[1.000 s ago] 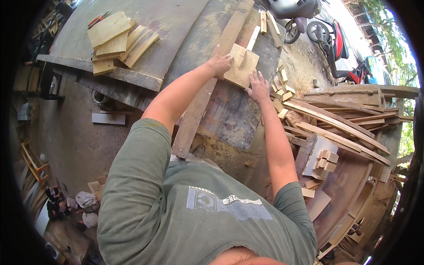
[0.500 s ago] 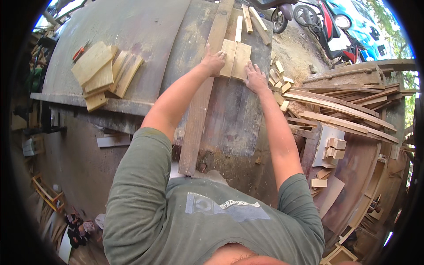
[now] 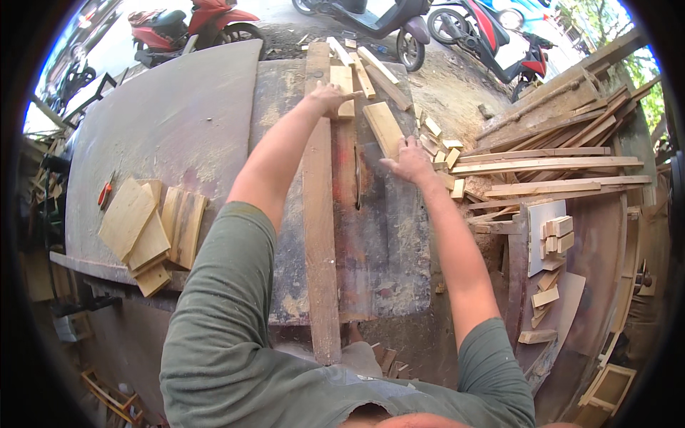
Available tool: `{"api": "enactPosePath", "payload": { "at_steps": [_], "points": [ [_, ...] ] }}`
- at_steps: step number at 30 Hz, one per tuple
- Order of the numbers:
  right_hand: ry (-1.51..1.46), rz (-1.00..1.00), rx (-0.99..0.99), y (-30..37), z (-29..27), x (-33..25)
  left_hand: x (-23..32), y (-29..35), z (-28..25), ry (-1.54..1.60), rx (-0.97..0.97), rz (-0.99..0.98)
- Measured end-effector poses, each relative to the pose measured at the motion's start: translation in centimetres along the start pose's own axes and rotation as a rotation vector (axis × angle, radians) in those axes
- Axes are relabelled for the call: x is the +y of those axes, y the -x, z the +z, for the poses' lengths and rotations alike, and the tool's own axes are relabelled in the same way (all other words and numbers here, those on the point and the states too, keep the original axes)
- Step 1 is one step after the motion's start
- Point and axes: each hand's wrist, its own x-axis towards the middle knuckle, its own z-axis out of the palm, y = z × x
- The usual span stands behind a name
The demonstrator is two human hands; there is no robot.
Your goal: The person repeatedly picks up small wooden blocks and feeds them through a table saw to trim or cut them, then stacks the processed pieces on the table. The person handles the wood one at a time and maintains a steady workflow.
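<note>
My left hand (image 3: 330, 99) lies across the long wooden fence board (image 3: 321, 228) and a pale wooden block (image 3: 343, 80) beside it. One of its digits stretches over the block, and the others are apart. A second pale block (image 3: 383, 127) is tilted to the right, apart from the first. My right hand (image 3: 411, 161) is closed on its near end, thumb and fingers at either side. Between me and the blocks, a saw blade (image 3: 358, 175) stands in a slot of the worn saw table (image 3: 392, 242).
Several flat wooden pieces (image 3: 135, 221) and red-handled pliers (image 3: 105, 192) lie on the left. Offcuts (image 3: 437, 143) and long strips (image 3: 542, 166) crowd the right side. Narrow sticks (image 3: 364, 75) lie at the far end. Beyond them stand motorbikes (image 3: 485, 43).
The two wooden pieces, side by side before, are now apart. My right hand has drawn its block rightward and tilted it. The view has tipped up, showing more motorbikes.
</note>
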Motion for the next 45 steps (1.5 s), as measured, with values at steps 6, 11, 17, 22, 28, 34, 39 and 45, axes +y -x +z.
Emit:
{"api": "enactPosePath", "payload": {
  "at_steps": [6,11,17,22,28,34,39,45],
  "points": [
    [-0.007,0.089,0.088,7.0,1.7,1.9,-0.7,-4.5,-0.3,0.074,-0.017,0.014],
    [-0.212,0.202,0.049,25.9,4.4,-0.3,1.3,-5.0,-0.6,0.307,0.270,-0.091],
    [-0.414,0.104,0.052,37.6,5.8,-7.5,-3.7,-2.1,1.4,0.789,0.648,-0.373],
    [-0.503,-0.026,0.050,37.1,7.4,-11.7,-1.6,18.9,6.9,1.445,0.741,-0.493],
    [-0.320,-0.362,0.052,36.1,7.4,-10.1,8.6,35.3,14.8,1.402,0.771,-0.776],
    [-0.228,-0.509,0.191,32.8,8.5,-8.7,18.9,38.5,11.3,0.447,0.693,-0.460],
    [-0.138,-0.520,0.168,31.3,8.2,-8.4,27.5,36.5,11.9,0.211,0.214,-0.054],
    [-0.080,-0.529,0.171,29.7,8.4,-8.4,27.9,33.4,14.7,0.054,0.129,-0.068]
  ]
}}
